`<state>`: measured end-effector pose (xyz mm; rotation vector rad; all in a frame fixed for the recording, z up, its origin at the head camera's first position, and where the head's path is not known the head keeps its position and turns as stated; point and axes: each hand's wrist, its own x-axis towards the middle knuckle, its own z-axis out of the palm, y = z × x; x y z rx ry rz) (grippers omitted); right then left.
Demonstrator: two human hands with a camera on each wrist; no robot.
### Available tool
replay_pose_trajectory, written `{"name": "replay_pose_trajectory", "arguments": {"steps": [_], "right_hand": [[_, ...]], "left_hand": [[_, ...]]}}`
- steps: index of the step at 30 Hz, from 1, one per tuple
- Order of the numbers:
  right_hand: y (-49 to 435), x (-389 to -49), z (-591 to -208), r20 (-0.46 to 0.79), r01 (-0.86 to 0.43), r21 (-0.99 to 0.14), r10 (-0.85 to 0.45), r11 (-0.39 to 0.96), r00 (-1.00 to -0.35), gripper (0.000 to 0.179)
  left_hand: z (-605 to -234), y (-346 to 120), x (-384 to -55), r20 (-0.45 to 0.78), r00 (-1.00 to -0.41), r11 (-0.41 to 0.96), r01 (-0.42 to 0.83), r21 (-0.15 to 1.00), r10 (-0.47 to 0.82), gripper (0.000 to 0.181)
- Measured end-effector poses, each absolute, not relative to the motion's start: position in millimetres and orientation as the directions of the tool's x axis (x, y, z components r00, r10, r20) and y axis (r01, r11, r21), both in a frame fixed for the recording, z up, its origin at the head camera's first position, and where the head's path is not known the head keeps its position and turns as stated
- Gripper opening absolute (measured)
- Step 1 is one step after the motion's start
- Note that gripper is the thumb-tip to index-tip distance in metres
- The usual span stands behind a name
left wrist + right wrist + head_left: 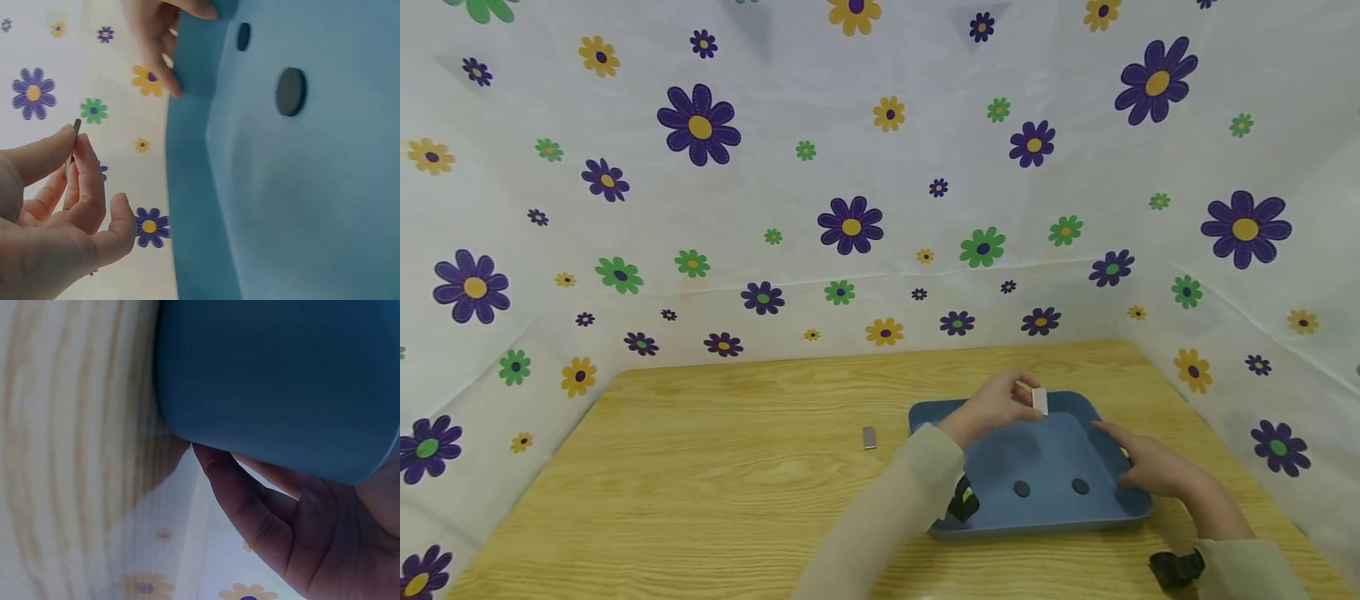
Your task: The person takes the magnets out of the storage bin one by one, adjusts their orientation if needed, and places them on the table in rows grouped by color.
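My left hand [997, 406] pinches a small flat rectangular piece [1040, 402], pale on its face, between thumb and fingers. It is held above the far side of a shallow blue tray [1045, 450]; the left wrist view shows the piece [77, 128] edge-on as a thin dark strip. At the tray's right wall is my right hand [1161, 468], gripping the rim, with its fingers [250, 519] against the outside of the wall in the right wrist view. Two dark round discs [1022, 489] [292, 92] lie apart on the tray floor.
A small grey rectangular piece [869, 437] lies on the wooden table [715, 475], left of the tray. White cloth [880, 158] with printed flowers stands behind the table and along both sides. A dark strap [1177, 569] is at the right wrist.
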<state>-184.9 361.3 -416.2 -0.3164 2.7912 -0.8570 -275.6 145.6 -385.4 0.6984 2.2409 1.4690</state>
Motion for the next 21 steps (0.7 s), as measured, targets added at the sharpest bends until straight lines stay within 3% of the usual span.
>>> {"name": "replay_pose_trajectory", "arguments": {"steps": [6,21], "right_hand": [[360.4,-184.2,-416.1,-0.130,-0.140,-0.562,-0.255,0.815,-0.958,0.073],[361.3,-184.5,-415.7,-0.126,-0.152,-0.562,-0.265,0.813,-0.956,0.073]], "left_hand": [[-378.9,138.2,-276.4,-0.003,-0.814,0.254,0.179,0.950,0.581,0.035],[-377.9,111.9,-277.0,-0.006,-0.814,0.231,0.159,0.960,0.581,0.035]]}}
